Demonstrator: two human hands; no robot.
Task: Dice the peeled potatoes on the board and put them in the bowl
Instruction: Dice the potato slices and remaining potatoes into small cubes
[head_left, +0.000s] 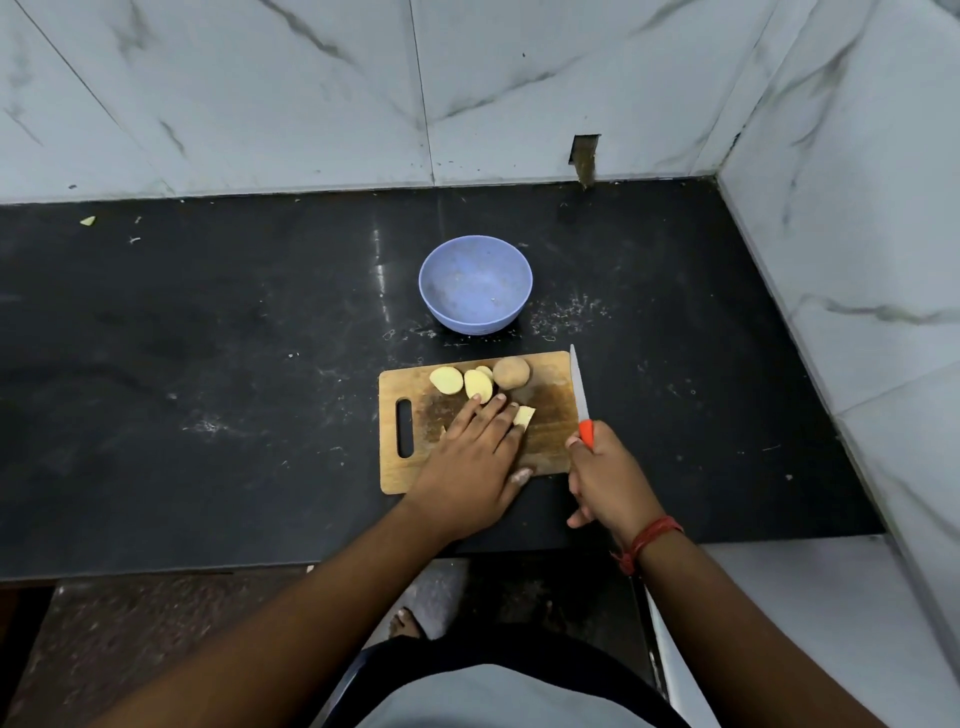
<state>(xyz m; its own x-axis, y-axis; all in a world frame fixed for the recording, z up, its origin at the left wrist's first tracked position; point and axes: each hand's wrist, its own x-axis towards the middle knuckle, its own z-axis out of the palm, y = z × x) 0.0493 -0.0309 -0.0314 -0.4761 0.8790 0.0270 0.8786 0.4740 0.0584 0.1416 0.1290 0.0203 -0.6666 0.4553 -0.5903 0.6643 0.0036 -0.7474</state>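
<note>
Left grip (480, 447) rests flat beside potato piece (523, 416); knife (580, 397) in right grip (602, 478).

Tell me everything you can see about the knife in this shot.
The orange-handled kitchen knife has a slim, pale, pointed blade and a bright orange handle that looks like plastic. The right hand grips the handle, hiding most of it. The blade points away from the person, toward the wall, lying along the right edge of the wooden cutting board. It touches no potato; whether it rests on the board or hovers is unclear.
</note>
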